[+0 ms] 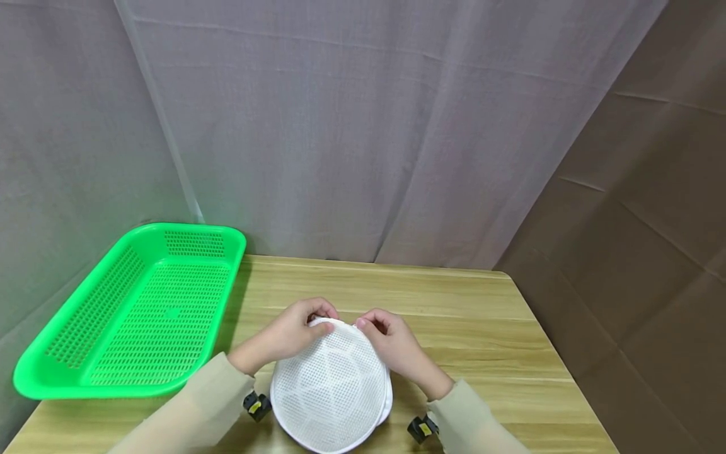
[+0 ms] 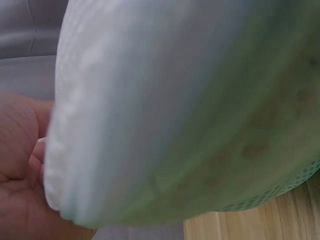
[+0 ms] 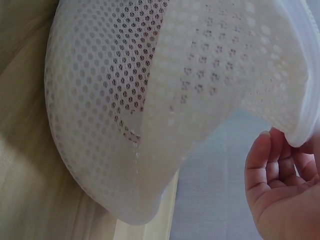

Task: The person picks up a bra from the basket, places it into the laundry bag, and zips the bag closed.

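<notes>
A white mesh laundry bag (image 1: 329,391), rounded with a pale piped edge, is held up over the front of the table in the head view. My left hand (image 1: 296,331) pinches its upper edge, thumb on the near face and fingers behind. Just to the right, my right hand (image 1: 394,343) grips the same edge between thumb and curled fingers. In the left wrist view the bag (image 2: 125,100) fills most of the picture, blurred. Its honeycomb mesh and a folded panel (image 3: 200,75) show in the right wrist view, with the rim at my right fingers (image 3: 260,155).
A green plastic basket (image 1: 229,302) with slotted walls stands on the left of the wooden table (image 1: 471,328). Grey cloth (image 1: 340,139) hangs behind the table, and brown cloth (image 1: 641,252) covers the right side.
</notes>
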Motion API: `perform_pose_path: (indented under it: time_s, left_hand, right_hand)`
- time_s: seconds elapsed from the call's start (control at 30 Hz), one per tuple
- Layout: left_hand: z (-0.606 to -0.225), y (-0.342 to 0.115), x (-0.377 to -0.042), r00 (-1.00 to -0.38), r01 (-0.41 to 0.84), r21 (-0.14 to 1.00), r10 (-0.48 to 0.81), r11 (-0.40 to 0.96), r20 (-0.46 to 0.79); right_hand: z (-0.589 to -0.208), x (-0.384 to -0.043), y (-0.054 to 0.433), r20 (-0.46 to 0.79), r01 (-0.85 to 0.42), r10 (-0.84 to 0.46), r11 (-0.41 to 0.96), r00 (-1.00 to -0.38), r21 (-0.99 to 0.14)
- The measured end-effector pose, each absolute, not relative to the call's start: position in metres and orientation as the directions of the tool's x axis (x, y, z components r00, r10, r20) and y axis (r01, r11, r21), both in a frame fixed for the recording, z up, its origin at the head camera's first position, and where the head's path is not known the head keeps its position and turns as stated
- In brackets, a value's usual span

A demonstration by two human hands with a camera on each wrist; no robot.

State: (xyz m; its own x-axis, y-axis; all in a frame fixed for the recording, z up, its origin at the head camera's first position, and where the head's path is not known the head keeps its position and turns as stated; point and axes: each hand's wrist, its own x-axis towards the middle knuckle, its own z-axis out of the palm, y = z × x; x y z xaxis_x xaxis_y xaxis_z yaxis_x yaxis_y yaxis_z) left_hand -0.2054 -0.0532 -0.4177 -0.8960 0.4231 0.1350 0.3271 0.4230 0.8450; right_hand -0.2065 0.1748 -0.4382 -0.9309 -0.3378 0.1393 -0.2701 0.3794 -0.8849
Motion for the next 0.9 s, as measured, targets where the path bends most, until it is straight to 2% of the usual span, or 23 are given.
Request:
perform_pose_path:
  time_s: [0.57,0.9]
  left_hand:
    - [-0.419,-0.055,-0.207,-0.911,0.318,0.843,0.387,0.435,0.144]
    - [-0.422,-0.061,-0.21,-0.936,0.298,0.845,0.308,0.444,0.169]
  right_hand:
    - [-0.444,-0.208,0.182,0.165,-0.294,-0.301,0.454,-0.939,-0.841]
    - [-0.449,-0.21,0.189,0.165,-0.275,-0.271,0.44,-0.948,-0.855]
